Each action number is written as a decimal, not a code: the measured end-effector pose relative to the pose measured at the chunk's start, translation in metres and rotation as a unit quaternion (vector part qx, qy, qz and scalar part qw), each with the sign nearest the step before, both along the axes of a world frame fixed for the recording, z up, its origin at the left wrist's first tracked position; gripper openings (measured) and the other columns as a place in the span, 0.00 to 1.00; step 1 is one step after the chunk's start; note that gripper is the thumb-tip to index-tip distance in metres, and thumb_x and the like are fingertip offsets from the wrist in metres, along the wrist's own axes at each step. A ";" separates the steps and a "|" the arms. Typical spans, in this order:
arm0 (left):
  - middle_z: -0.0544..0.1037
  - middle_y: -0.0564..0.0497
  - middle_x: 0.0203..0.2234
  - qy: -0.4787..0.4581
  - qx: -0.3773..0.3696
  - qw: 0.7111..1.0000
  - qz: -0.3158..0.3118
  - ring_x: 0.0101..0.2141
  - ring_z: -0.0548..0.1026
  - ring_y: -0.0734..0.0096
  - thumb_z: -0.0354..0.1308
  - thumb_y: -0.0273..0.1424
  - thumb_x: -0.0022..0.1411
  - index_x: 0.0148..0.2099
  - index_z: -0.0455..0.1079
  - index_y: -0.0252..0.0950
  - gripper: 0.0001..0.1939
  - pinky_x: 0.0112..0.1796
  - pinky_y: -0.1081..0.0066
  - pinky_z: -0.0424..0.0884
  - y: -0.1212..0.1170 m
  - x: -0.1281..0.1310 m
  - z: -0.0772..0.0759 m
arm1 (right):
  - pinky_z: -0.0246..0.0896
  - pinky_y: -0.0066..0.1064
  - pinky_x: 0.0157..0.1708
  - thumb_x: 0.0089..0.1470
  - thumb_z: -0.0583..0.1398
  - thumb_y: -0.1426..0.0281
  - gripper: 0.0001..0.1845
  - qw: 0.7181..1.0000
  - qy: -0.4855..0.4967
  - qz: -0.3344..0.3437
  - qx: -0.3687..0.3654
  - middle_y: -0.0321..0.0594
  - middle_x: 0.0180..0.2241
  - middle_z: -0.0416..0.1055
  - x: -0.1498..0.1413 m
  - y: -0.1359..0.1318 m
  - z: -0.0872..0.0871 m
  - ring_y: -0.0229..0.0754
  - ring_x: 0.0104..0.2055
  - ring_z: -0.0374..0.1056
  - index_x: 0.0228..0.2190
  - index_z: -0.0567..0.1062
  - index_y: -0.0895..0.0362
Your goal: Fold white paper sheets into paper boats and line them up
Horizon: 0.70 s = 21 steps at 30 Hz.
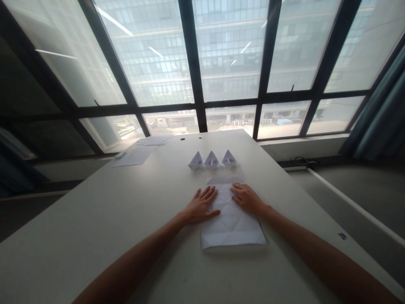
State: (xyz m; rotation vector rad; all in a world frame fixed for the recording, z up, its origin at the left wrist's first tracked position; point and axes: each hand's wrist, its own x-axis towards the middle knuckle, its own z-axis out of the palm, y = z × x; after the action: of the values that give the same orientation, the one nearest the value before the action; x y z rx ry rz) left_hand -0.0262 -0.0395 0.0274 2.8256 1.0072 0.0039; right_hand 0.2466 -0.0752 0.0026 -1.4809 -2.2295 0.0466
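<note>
A creased sheet of white paper [232, 230] lies on the table in front of me, with crossing fold lines over its surface and a folded strip along its far edge. My left hand [202, 205] rests flat on its left side, fingers stretched out and thumb pointing inward. On the right side of the sheet lies my right hand [247, 198], its fingers extended across the paper. Just beyond the sheet stand three folded paper boats in a row: a left boat [196, 161], a middle boat [211, 161] and a right boat [228, 160].
The white table [126, 211] reaches toward large windows [228, 50]. Flat sheets of paper [136, 155] lie at the far left. A small dark mark [342, 236] is near the right edge. A blue curtain [376, 114] hangs at the right.
</note>
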 end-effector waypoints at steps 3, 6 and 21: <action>0.38 0.45 0.69 -0.004 -0.002 1.000 -0.001 0.68 0.38 0.55 0.38 0.60 0.64 0.73 0.35 0.40 0.44 0.64 0.53 0.34 0.000 0.000 0.000 | 0.48 0.44 0.63 0.60 0.57 0.66 0.22 1.000 -0.001 -0.002 -0.016 0.47 0.59 0.65 -0.001 0.001 -0.001 0.49 0.62 0.60 0.55 0.71 0.55; 0.39 0.45 0.69 -0.006 0.001 1.000 -0.001 0.68 0.38 0.55 0.39 0.60 0.64 0.72 0.36 0.40 0.44 0.64 0.52 0.35 0.000 0.000 0.000 | 0.47 0.44 0.64 0.60 0.57 0.66 0.22 1.000 0.007 -0.003 -0.026 0.47 0.59 0.65 -0.001 0.001 0.000 0.49 0.62 0.59 0.55 0.71 0.55; 0.40 0.45 0.69 -0.015 0.001 1.000 -0.003 0.68 0.39 0.54 0.40 0.59 0.64 0.72 0.37 0.41 0.44 0.64 0.51 0.34 -0.002 0.000 -0.001 | 0.46 0.44 0.64 0.60 0.57 0.66 0.22 0.999 0.013 -0.006 -0.030 0.48 0.60 0.64 -0.001 0.000 -0.002 0.48 0.63 0.59 0.56 0.70 0.55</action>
State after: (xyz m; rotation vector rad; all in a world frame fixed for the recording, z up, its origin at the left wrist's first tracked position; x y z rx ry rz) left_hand -0.0263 -0.0413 0.0269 2.8218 0.9917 0.0448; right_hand 0.2456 -0.0747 0.0002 -1.5156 -2.2171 0.1285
